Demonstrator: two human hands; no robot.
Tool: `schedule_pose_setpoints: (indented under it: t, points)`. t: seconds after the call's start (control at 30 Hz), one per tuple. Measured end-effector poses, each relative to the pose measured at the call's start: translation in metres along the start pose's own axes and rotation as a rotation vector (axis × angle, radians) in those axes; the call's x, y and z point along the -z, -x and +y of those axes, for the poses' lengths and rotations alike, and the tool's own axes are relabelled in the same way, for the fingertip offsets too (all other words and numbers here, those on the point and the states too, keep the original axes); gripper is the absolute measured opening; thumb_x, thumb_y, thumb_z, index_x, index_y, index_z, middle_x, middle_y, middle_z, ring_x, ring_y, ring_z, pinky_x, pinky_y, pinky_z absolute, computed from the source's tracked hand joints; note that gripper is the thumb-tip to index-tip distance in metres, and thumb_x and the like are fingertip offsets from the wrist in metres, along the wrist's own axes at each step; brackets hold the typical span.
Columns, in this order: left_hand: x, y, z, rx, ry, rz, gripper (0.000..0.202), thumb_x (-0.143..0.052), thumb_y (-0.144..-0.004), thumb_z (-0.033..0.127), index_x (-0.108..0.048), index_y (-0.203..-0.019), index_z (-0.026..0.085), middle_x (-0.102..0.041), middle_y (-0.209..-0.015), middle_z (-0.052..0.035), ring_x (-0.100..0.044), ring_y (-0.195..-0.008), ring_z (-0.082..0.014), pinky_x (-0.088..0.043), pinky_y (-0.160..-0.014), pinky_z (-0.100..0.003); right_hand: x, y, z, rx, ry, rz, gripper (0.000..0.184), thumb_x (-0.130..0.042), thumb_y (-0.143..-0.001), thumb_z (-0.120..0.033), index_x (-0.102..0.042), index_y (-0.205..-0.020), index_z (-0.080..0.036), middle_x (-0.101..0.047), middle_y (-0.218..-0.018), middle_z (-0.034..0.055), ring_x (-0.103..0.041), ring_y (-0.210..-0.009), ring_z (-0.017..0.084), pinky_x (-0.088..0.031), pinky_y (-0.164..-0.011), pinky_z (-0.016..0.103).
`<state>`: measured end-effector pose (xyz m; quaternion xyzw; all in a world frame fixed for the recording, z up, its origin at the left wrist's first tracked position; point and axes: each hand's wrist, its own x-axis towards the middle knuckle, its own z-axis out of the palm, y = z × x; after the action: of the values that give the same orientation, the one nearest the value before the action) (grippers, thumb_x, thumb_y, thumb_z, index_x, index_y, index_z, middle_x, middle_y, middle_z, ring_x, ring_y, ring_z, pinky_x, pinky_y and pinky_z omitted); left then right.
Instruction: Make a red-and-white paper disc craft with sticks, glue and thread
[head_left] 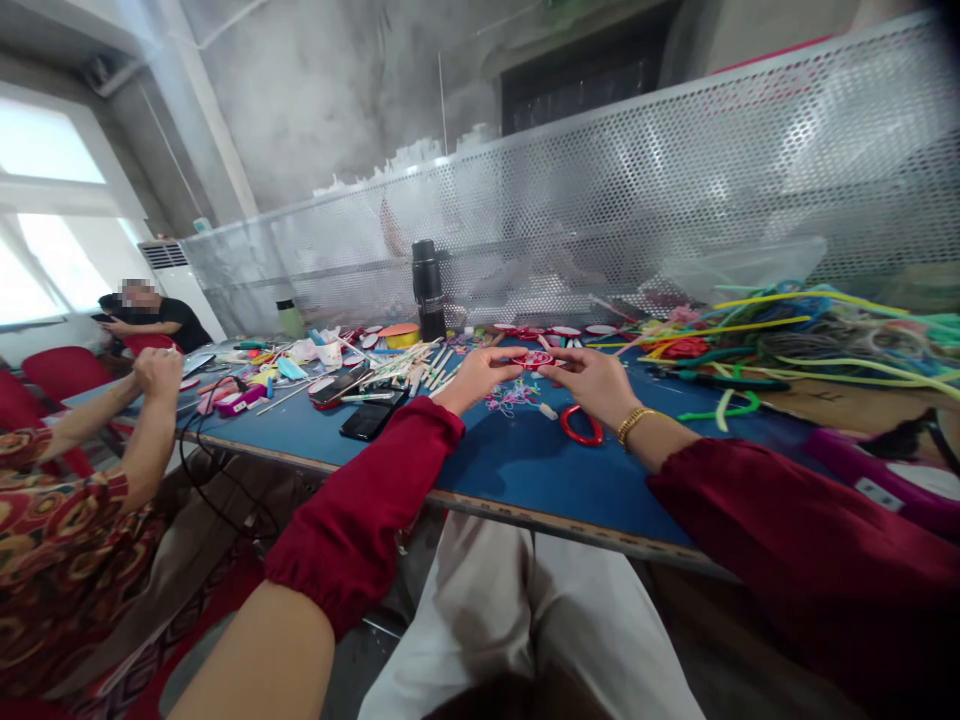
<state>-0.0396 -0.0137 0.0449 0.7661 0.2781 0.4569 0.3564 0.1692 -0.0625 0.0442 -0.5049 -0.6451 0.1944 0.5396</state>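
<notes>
Between my two hands, above the blue table [517, 475], is a small red-and-white disc-like piece [534, 359]. The fingertips of my left hand [484, 376] pinch its left edge. My right hand [596, 380], with a gold bracelet at the wrist, pinches the right edge with thumb and finger. Its exact kind is too small to make out. Beneath the hands lies a tangle of thin coloured threads [514, 396] with a small pale piece beside it. Red scissor-like handles [582, 427] lie just under my right hand; the rest of that tool is hidden.
Left of my hands are a black phone [367, 418], pale sticks [420, 366] and a black thermos [427, 290]. Long coloured strips [810, 335] heap at the right, near a purple device [885, 480]. A perforated metal screen [600, 200] stands behind. A co-worker's hands [159, 372] are at far left.
</notes>
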Motion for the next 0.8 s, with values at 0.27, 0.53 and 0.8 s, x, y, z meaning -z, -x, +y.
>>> schedule_pose_setpoints:
  t: [0.27,0.53,0.8]
  points:
    - [-0.003,0.001,0.0,0.033,-0.025,0.018,0.043,-0.078,-0.082,0.034,-0.077,-0.121,0.015,-0.076,-0.118,-0.0146,-0.071,-0.099,-0.0229,-0.053,-0.098,-0.042,-0.001,0.0,0.001,-0.045,-0.071,-0.015,0.043,-0.083,-0.076,-0.041,-0.075,-0.109,-0.014,-0.078,-0.083,0.0078,-0.072,-0.065,0.019,-0.061,-0.066,0.033]
    - [-0.003,0.002,0.004,0.064,-0.032,0.032,0.041,-0.079,-0.082,0.036,-0.078,-0.118,0.015,-0.077,-0.115,-0.0146,-0.07,-0.1,-0.0235,-0.053,-0.099,-0.042,-0.003,0.001,0.0,-0.047,-0.061,-0.012,0.039,-0.083,-0.075,-0.042,-0.075,-0.101,-0.014,-0.077,-0.082,0.008,-0.073,-0.068,0.02,-0.061,-0.068,0.033]
    - [-0.007,0.003,0.011,0.151,0.077,0.055,0.042,-0.08,-0.081,0.04,-0.078,-0.113,0.014,-0.078,-0.11,-0.0141,-0.072,-0.095,-0.0219,-0.057,-0.089,-0.038,-0.004,0.0,0.003,0.026,-0.08,-0.007,0.036,-0.08,-0.076,-0.046,-0.074,-0.099,-0.018,-0.078,-0.085,0.0068,-0.075,-0.074,0.022,-0.062,-0.067,0.035]
